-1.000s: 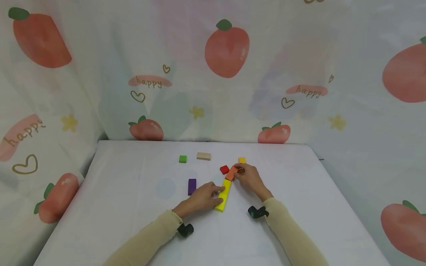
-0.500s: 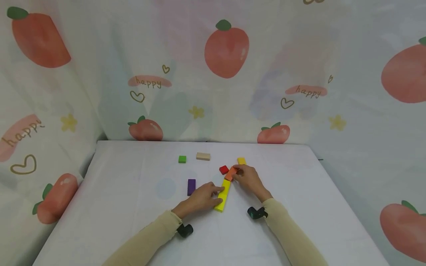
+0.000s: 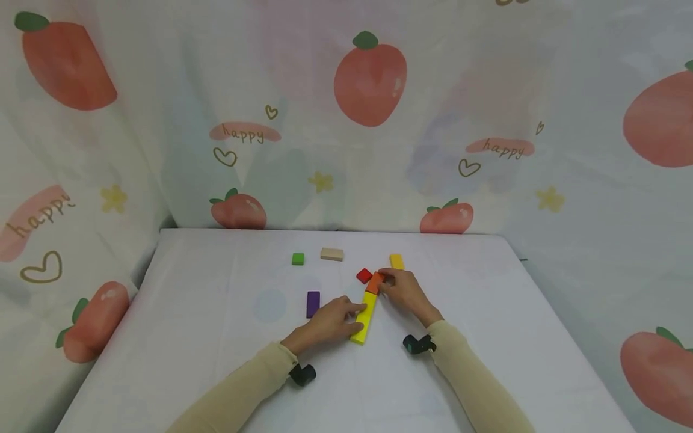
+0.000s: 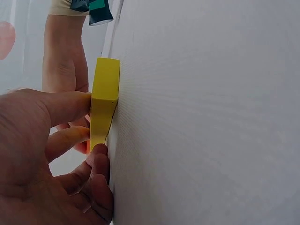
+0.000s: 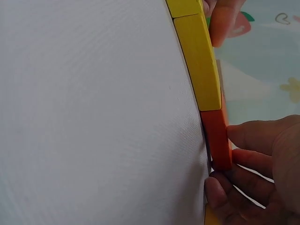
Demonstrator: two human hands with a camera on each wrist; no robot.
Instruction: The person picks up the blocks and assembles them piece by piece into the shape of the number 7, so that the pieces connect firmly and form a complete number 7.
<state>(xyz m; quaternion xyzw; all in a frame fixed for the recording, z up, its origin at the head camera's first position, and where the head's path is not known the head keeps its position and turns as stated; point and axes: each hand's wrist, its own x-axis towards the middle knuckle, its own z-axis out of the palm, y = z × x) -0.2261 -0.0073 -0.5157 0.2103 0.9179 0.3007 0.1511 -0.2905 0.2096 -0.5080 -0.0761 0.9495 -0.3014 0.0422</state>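
Observation:
Two yellow blocks (image 3: 363,329) lie end to end in a slanted row in the head view. An orange block (image 3: 373,283) touches the row's far end. My left hand (image 3: 327,319) rests a thumb and a finger on top of the yellow blocks; both look fairly straight in the left wrist view, on the yellow block (image 4: 104,89). My right hand (image 3: 407,291) holds the orange block (image 5: 218,140) by its far part, thumb on the upper face and fingers by the end. A red block (image 3: 364,275) sits just left of the orange one.
Another yellow block (image 3: 397,261) lies beyond my right hand, partly hidden. A purple block (image 3: 313,304) is left of the row. Farther back are a green block (image 3: 298,258) and a natural wood block (image 3: 332,254). A printed cloth (image 3: 303,72) hangs behind the white table (image 3: 216,373).
The orange block has turned to line up more closely with the yellow row. The red block and the back yellow block have shifted slightly. My left hand stays in place.

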